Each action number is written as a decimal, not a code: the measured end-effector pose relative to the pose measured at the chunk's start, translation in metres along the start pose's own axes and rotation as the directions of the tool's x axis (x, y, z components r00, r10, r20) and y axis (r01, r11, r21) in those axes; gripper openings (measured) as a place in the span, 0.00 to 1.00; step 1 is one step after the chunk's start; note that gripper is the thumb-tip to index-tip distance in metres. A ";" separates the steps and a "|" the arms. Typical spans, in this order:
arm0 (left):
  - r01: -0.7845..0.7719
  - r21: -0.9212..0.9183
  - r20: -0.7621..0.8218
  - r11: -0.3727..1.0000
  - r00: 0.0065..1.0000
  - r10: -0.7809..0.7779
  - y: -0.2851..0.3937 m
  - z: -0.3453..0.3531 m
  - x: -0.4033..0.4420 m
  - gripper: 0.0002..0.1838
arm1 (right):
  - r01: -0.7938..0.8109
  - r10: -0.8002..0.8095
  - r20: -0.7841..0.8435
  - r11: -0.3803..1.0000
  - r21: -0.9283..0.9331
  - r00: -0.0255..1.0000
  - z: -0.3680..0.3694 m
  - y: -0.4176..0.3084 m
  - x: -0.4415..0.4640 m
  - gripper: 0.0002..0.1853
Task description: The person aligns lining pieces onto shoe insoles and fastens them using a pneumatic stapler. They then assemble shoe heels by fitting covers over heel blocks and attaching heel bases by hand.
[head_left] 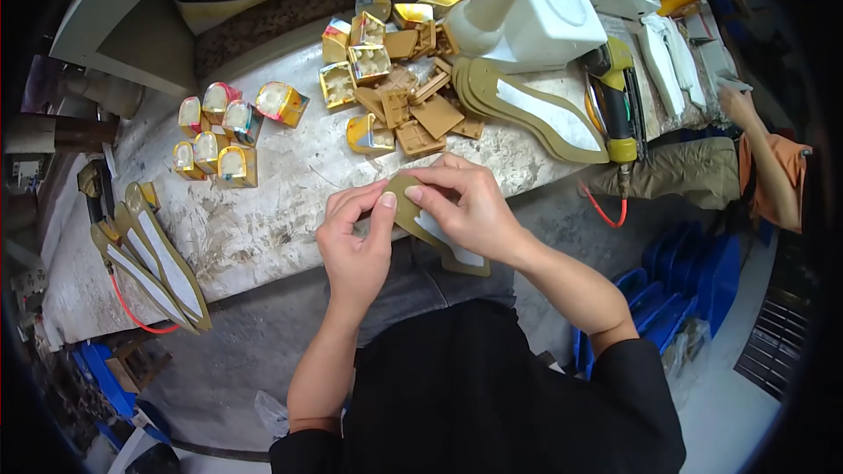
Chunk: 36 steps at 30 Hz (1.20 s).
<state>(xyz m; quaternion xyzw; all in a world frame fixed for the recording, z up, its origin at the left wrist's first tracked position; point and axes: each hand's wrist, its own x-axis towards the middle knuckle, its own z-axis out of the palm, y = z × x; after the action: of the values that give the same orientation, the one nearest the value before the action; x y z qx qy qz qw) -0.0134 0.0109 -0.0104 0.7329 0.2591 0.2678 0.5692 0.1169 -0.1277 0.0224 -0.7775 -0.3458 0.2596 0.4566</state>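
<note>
Both my hands hold a tan shoe insole (463, 256) with a white strip down its middle, just off the table's front edge. My left hand (353, 233) pinches its rounded end between thumb and fingers. My right hand (467, 206) grips the same end from the other side, thumb on top, covering part of the insole. Behind my hands lie brown plastic pieces (436, 116) in a heap. Colourful heel-shaped blocks (337, 86) sit against that heap, and another group of such blocks (238, 167) stands to the left.
Stacked insoles (544, 118) lie at the right by a white bottle (553, 25) with a cone nozzle. A yellow-black power tool (621, 96) with a red hose lies beyond. More insoles (158, 254) overhang the worktable's (272, 241) left edge. A co-worker's arm (762, 145) is far right.
</note>
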 end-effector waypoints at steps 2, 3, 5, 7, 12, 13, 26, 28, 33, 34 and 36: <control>0.070 -0.021 -0.004 0.997 0.998 -0.070 -0.002 -0.003 -0.006 0.06 | -0.009 0.012 -0.107 1.000 0.030 0.994 -0.007 0.004 -0.010 0.15; 0.074 -0.021 -0.002 0.997 0.997 -0.074 -0.002 -0.003 -0.005 0.06 | -0.028 0.039 -0.189 0.998 0.061 0.981 -0.026 -0.007 -0.009 0.14; 0.064 0.010 0.003 0.998 0.998 -0.064 0.000 -0.002 -0.004 0.06 | -0.111 0.121 -0.531 0.993 0.051 0.839 -0.112 -0.007 -0.014 0.19; 0.040 0.013 0.028 0.999 0.999 -0.040 -0.002 -0.005 -0.002 0.05 | -0.154 -0.121 -0.681 0.932 -0.329 0.723 -0.210 0.046 -0.008 0.29; 0.055 0.006 0.022 0.998 0.998 -0.055 -0.013 0.000 -0.007 0.06 | -0.574 0.436 -0.406 0.750 -0.329 0.803 -0.275 0.072 0.006 0.44; 0.078 0.010 0.015 0.997 0.997 -0.078 -0.008 -0.003 -0.010 0.06 | -0.564 0.411 -0.429 0.755 -0.333 0.804 -0.275 0.071 0.006 0.45; -0.027 0.024 0.024 0.999 0.999 0.026 -0.002 -0.006 0.001 0.06 | -0.466 0.426 -0.362 0.884 -0.029 0.829 -0.271 -0.013 -0.050 0.15; -0.010 0.011 -0.022 1.000 1.000 0.011 0.001 -0.001 0.002 0.06 | -0.359 0.363 -0.268 0.931 0.064 0.892 -0.209 -0.058 -0.074 0.13; 0.037 -0.012 -0.031 0.999 0.999 -0.037 0.000 0.001 0.002 0.06 | -0.195 0.192 0.035 0.977 0.091 0.981 -0.112 -0.083 -0.076 0.17; 0.030 -0.005 -0.032 1.000 0.999 -0.030 0.001 0.001 0.003 0.06 | -0.121 0.117 0.164 0.992 0.020 0.980 -0.105 -0.080 -0.068 0.17; 0.022 0.017 -0.035 1.000 0.999 -0.021 0.001 -0.001 0.004 0.07 | -0.036 0.048 0.307 0.998 -0.042 0.950 -0.093 -0.074 -0.054 0.16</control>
<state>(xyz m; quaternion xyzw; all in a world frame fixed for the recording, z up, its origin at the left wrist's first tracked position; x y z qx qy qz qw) -0.0108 0.0138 -0.0086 0.7301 0.2793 0.2722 0.5611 0.1277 -0.1934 0.1342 -0.7428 -0.4008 0.3811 0.3773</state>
